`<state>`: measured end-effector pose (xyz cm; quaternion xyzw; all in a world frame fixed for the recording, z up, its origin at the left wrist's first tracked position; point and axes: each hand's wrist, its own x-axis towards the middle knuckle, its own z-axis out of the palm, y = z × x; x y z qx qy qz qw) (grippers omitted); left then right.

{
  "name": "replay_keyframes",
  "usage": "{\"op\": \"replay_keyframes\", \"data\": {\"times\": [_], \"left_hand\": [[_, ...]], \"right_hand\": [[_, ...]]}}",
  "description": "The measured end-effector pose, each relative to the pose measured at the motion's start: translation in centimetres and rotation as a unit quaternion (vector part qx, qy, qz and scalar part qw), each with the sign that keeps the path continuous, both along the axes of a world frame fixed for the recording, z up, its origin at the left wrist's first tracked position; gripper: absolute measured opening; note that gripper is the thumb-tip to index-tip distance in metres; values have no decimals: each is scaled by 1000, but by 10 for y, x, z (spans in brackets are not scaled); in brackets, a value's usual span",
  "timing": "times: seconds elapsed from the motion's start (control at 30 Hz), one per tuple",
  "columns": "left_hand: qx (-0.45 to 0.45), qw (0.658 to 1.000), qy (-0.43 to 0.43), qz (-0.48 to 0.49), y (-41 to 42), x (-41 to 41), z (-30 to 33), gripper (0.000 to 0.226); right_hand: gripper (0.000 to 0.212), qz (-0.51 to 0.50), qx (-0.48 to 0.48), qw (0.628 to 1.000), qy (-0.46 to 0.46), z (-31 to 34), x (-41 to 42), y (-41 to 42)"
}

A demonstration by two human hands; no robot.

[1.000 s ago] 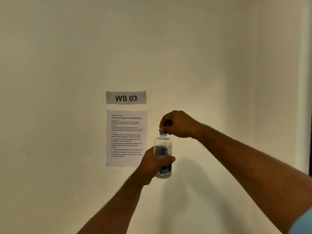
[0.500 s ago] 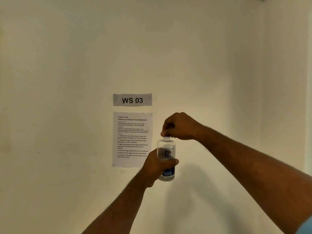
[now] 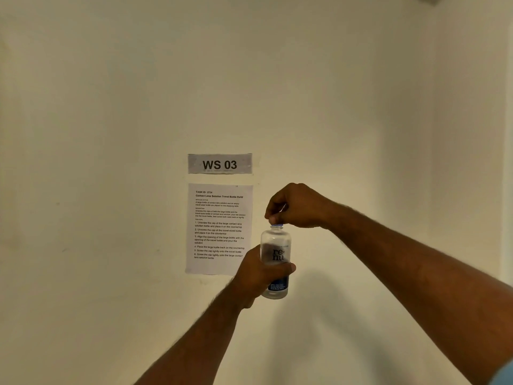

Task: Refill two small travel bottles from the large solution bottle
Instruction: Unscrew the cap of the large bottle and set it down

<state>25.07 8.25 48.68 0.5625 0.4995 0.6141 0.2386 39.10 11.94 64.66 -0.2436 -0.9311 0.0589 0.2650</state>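
A clear plastic solution bottle [image 3: 275,245] with a dark "renu" label and a blue band near its base is held upright in the air in front of a wall. My left hand [image 3: 256,276] grips its lower body from the left. My right hand [image 3: 295,207] is above it, fingers curled down and pinching the small blue cap [image 3: 276,225] at the bottle's neck. No travel bottles are in view.
A cream wall fills the view. A "WS 03" sign [image 3: 219,163] and a printed task sheet [image 3: 219,229] are taped to it, just left of the bottle. No table or counter shows.
Both hands and the bottle stay in nearly the same pose. The view has shifted slightly, so the sign and the bottle sit a little further right and lower.
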Motion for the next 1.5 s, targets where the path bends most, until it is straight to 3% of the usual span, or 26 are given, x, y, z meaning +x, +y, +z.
{"op": "replay_keyframes", "data": {"times": [0.13, 0.3, 0.43, 0.53, 0.63, 0.73, 0.87, 1.13, 1.2, 1.27, 1.37, 1.5], "left_hand": [[-4, 1000, 3, 0, -1, -3, -5, 43], [-8, 1000, 4, -13, -2, -5, -3, 46], [-5, 1000, 4, -24, -4, -11, -9, 48], [-10, 999, 9, -33, -7, -17, -18, 51], [-5, 999, 2, -44, -14, -26, -28, 54], [-9, 999, -9, -48, -27, -42, -44, 61], [-38, 998, -23, -36, -46, -72, -83, 62], [-112, 992, -59, 14, -86, -124, -216, 77], [-136, 987, -76, 41, -96, -132, -256, 81], [-168, 980, -83, 70, -106, -137, -293, 89], [-218, 970, -66, 80, -120, -142, -346, 74], [-296, 945, -67, 125, -132, -146, -406, 87]], "right_hand": [[30, 40, -88, 995, 11, -1, 5, -2], [35, -58, 0, 997, 41, -6, -4, -4], [17, -23, -3, 1000, -15, -10, -8, -8], [19, 6, -17, 999, -50, -12, -7, -11], [27, 24, -74, 997, 13, -24, -7, -9], [25, 74, -182, 967, 163, -49, -9, -6], [21, 113, -298, 903, 289, -113, -15, -9], [19, -14, -408, 852, 327, -301, -59, -23], [22, -45, -450, 839, 303, -350, -68, -28], [26, -75, -464, 849, 240, -396, -78, -33], [31, -114, -473, 862, 145, -464, -92, -41], [33, -144, -474, 867, 59, -549, -110, -52]]}}
